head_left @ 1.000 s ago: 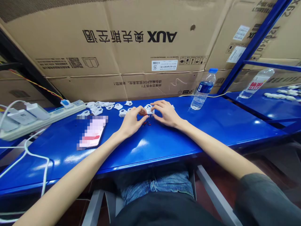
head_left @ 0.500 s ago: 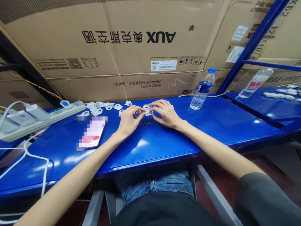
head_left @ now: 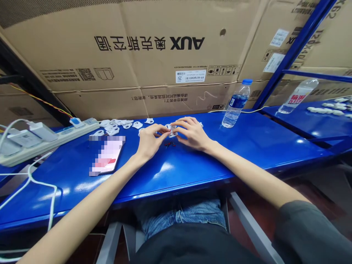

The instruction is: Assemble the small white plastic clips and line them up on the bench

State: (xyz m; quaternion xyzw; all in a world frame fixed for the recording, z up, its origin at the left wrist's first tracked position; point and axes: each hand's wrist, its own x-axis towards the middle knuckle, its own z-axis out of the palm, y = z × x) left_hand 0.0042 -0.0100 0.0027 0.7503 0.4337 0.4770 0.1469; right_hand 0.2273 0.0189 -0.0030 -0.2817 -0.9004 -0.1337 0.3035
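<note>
Both hands meet at the middle of the blue table. My left hand and my right hand pinch a small white plastic part between their fingertips, holding it just above the tabletop. A thin red and black wire piece lies on the table right below the part. Several more white plastic parts lie scattered behind my left hand, toward the back of the table.
A phone lies face up left of my left arm. A white power strip with chargers and cables sits at far left. A water bottle stands at back right. Cardboard boxes wall the back. Another blue table with a bottle stands to the right.
The white part has been turned and squeezed closer between the fingertips; both hands have drawn slightly nearer to each other. Nothing else on the table has moved.
</note>
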